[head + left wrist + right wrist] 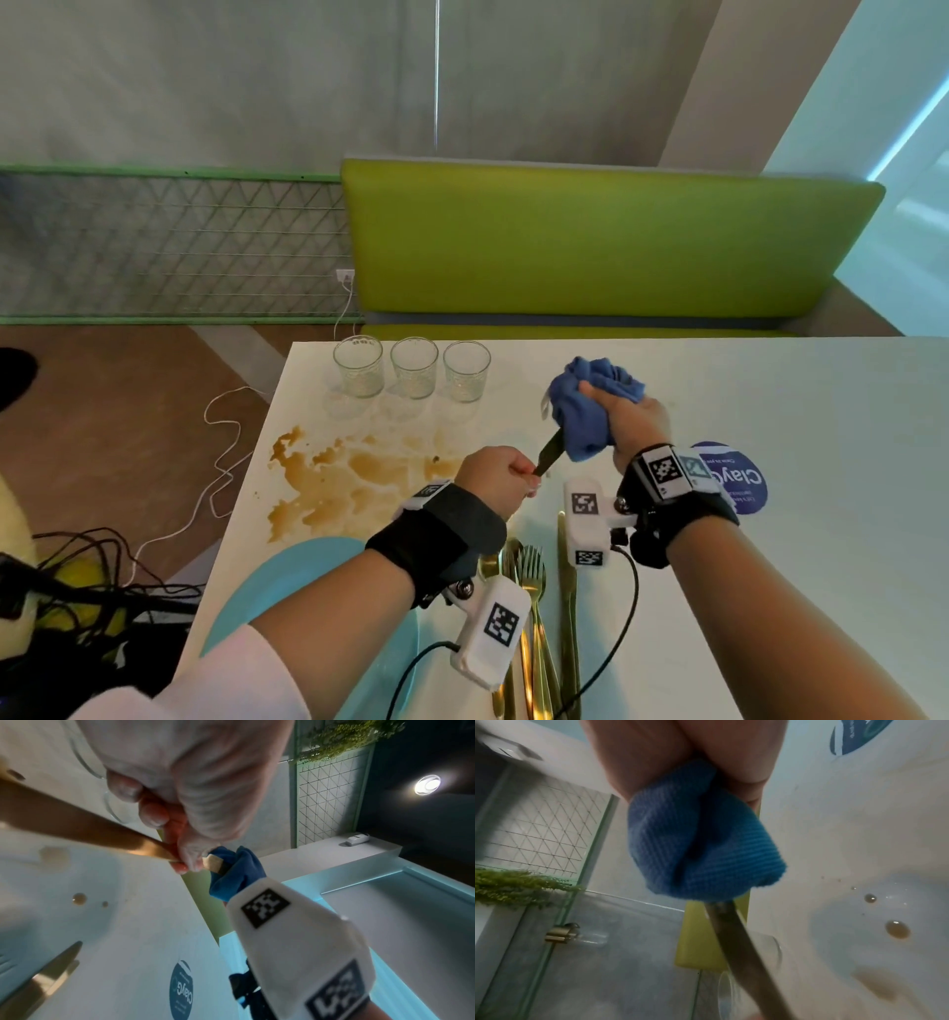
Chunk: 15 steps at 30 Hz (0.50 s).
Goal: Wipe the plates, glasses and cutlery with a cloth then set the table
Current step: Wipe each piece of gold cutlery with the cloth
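Note:
My left hand (pixel 500 475) (pixel 195 780) grips the handle end of a gold piece of cutlery (pixel 552 453) (pixel 90 821) above the white table (pixel 770 565). My right hand (pixel 629 416) (pixel 680 746) grips a bunched blue cloth (pixel 590 411) (pixel 236 874) (pixel 700 845) wrapped round the other end; only the shaft (pixel 744 949) shows, so I cannot tell which utensil it is. Three glasses (pixel 358 366) (pixel 414 367) (pixel 466 371) stand in a row at the far left. A light blue plate (pixel 287 580) lies near me, under my left forearm. Gold cutlery (pixel 534 565) lies beside it.
A brown spill (pixel 334 478) spreads over the table's left part, between glasses and plate. A round blue sticker (pixel 739 478) is under my right wrist. A green bench (pixel 590 241) stands behind the table. Cables (pixel 221 452) trail on the floor at left.

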Each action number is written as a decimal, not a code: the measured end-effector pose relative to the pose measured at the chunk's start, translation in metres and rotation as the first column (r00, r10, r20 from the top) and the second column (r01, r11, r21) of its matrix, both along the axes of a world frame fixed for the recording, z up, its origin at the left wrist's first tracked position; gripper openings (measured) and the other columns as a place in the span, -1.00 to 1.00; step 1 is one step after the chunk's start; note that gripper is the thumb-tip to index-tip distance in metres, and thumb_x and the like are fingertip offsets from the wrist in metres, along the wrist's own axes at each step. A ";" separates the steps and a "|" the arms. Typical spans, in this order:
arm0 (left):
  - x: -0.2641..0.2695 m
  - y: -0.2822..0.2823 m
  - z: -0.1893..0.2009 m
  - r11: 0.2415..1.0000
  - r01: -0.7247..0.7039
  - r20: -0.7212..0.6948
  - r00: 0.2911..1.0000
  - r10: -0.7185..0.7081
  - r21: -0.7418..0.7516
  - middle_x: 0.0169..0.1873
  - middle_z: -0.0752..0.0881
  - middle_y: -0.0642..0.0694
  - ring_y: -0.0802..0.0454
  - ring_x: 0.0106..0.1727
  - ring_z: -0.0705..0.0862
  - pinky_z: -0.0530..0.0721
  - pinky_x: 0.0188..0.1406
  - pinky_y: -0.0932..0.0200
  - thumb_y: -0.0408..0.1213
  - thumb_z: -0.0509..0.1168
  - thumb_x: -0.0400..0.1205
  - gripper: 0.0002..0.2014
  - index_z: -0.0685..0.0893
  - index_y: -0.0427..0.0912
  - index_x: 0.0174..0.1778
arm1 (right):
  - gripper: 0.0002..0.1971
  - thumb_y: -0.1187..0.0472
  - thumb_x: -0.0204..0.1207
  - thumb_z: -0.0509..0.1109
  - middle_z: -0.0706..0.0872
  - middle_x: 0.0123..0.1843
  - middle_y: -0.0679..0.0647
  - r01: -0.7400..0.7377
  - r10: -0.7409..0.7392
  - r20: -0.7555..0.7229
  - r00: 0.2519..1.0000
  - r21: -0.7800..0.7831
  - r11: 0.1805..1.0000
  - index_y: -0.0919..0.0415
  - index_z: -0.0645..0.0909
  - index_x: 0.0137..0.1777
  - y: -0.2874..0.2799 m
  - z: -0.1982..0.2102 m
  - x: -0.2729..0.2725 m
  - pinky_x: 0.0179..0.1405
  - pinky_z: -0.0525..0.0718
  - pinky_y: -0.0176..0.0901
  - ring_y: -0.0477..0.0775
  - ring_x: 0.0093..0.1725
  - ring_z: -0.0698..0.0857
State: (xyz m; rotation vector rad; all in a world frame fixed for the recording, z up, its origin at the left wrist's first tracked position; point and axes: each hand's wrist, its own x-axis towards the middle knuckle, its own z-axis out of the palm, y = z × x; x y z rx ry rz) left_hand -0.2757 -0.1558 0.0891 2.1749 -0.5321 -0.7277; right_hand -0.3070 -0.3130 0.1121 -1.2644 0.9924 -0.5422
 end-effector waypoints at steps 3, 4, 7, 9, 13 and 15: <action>0.006 0.002 0.003 0.998 -0.061 0.017 0.998 0.060 0.005 0.05 0.79 -0.20 -0.10 0.15 0.72 0.53 -0.12 0.41 -0.28 0.32 0.60 -0.78 0.73 -0.28 0.10 | -0.56 0.12 0.56 0.35 0.54 0.39 0.23 0.071 -0.072 0.000 0.997 0.170 0.983 0.18 0.42 0.41 -0.006 0.009 -0.006 0.12 0.59 -0.18 0.16 0.27 0.59; 0.009 0.004 0.004 0.996 -0.093 0.012 0.996 0.093 -0.001 0.06 0.79 -0.20 -0.12 0.16 0.71 0.57 0.04 0.33 -0.28 0.32 0.61 -0.79 0.74 -0.28 0.09 | -0.45 0.10 0.55 0.34 0.44 0.48 0.22 0.044 -0.041 -0.141 0.989 0.019 0.999 0.12 0.30 0.51 -0.005 0.004 -0.010 0.23 0.54 -0.10 0.20 0.38 0.53; 0.014 0.003 0.008 0.989 -0.147 -0.021 0.989 0.147 -0.015 0.05 0.79 -0.24 -0.16 0.17 0.70 0.59 0.18 0.14 -0.31 0.31 0.60 -0.79 0.74 -0.30 0.08 | -0.72 0.17 0.54 0.38 0.55 0.38 0.36 -0.032 0.031 0.011 0.999 0.214 0.976 0.25 0.53 0.20 0.010 -0.002 -0.017 0.03 0.63 -0.05 0.28 0.24 0.63; 0.014 -0.004 0.010 0.996 -0.084 0.026 0.996 0.084 0.004 0.06 0.77 -0.29 -0.22 0.18 0.68 0.57 0.07 0.16 -0.37 0.27 0.59 -0.79 0.74 -0.33 0.06 | -0.91 0.27 0.53 0.38 0.65 0.21 0.43 -0.115 0.117 -0.002 0.993 0.179 0.977 0.31 0.59 -0.10 0.031 -0.014 -0.016 0.05 0.67 0.05 0.28 0.10 0.67; 0.009 -0.011 0.013 1.000 0.016 0.072 0.997 -0.016 0.005 0.13 0.70 -0.41 -0.31 0.19 0.65 0.58 0.14 0.02 -0.42 0.17 0.62 -0.76 0.68 -0.40 0.11 | -0.94 0.38 0.54 0.33 0.66 -0.20 0.22 -0.168 0.173 -0.065 0.983 0.085 0.982 0.37 0.58 -0.15 0.047 -0.016 -0.004 -0.19 0.59 -0.08 0.24 0.00 0.59; 0.008 -0.011 0.010 0.994 -0.019 0.005 1.000 0.020 -0.111 0.07 0.70 -0.42 -0.25 0.02 0.66 0.56 -0.05 0.04 -0.43 0.16 0.64 -0.77 0.64 -0.43 0.12 | -0.81 0.34 0.54 0.34 0.58 -0.33 0.09 -0.159 0.161 -0.088 0.983 0.036 0.987 0.23 0.52 -0.31 0.038 -0.012 0.002 -0.29 0.55 -0.20 0.18 -0.06 0.57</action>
